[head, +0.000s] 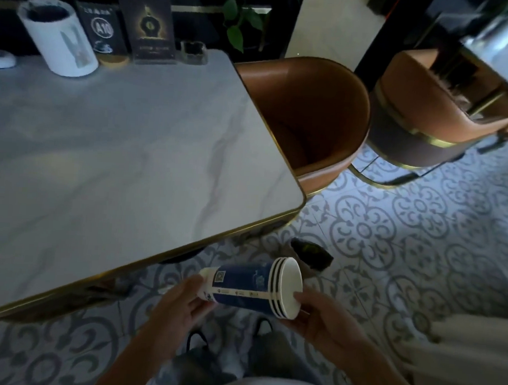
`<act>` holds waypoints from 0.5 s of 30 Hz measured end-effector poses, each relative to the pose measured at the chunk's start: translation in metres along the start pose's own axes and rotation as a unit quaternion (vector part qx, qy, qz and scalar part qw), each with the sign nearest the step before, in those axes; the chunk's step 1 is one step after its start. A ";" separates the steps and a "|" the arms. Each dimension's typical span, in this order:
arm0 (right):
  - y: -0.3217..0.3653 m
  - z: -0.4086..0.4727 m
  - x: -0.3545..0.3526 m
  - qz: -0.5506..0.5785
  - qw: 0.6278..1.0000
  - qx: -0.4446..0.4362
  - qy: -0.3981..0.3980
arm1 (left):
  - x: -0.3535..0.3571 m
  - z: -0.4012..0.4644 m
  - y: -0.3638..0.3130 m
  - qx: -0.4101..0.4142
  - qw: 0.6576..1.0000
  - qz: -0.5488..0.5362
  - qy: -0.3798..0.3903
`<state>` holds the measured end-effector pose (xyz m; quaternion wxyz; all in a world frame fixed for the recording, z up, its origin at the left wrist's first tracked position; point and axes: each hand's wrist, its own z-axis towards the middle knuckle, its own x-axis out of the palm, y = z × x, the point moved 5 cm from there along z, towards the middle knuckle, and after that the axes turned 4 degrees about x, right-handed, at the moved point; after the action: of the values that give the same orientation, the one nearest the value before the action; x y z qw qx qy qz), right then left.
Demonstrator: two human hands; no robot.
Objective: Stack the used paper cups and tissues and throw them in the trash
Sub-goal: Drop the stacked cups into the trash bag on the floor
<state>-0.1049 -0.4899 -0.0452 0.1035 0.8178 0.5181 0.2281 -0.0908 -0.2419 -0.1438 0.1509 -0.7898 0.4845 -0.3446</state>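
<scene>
A stack of blue and white paper cups (248,286) lies on its side in the air, below the table's front corner, its open mouth turned right. My left hand (179,303) grips the stack at its white bottom end. My right hand (317,316) holds the rims at the mouth, thumb on the edge. A small bin lined with a dark bag (311,255) stands on the floor just beyond the cups. No tissue shows in the stack's mouth.
The marble table (126,144) with a gold edge fills the left. At its back stand a white cylindrical holder (59,39), table signs (146,24) and an ashtray (193,52). Two brown chairs (310,113) stand to the right on patterned tiles.
</scene>
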 end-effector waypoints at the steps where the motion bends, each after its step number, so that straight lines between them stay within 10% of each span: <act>1: 0.003 0.000 -0.007 0.000 1.000 -0.002 -0.007 | 0.007 0.007 0.001 -0.005 1.000 0.011 -0.002; 15: 0.097 0.067 -0.178 0.096 0.993 -0.040 -0.064 | 0.209 0.095 0.043 -0.014 0.972 0.227 0.056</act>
<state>-0.0593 -0.6875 -0.1124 0.1468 0.8718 0.4202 0.2047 0.0074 -0.4530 -0.1532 0.1871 -0.6407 0.6634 -0.3382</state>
